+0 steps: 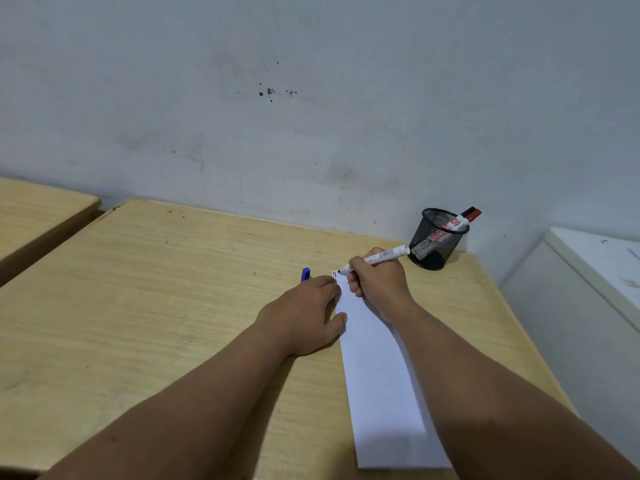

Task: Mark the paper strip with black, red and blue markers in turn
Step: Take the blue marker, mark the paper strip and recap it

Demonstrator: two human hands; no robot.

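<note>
A long white paper strip (381, 382) lies on the wooden desk (156, 289), running from the near edge toward the far side. Small black and red marks show at its far end (334, 273). My right hand (379, 280) grips a white-barrelled marker (381, 256) with its dark tip on the strip's far end. My left hand (304, 313) presses flat on the strip's left edge, and a blue cap (305, 274) sticks out past its fingers; whether the fingers hold it is hidden.
A black mesh pen cup (437, 239) stands at the desk's far right corner, with a red marker (462, 221) and another one leaning in it. A second wooden desk (38, 209) is at the left, a white cabinet (588, 282) at the right, and a wall behind.
</note>
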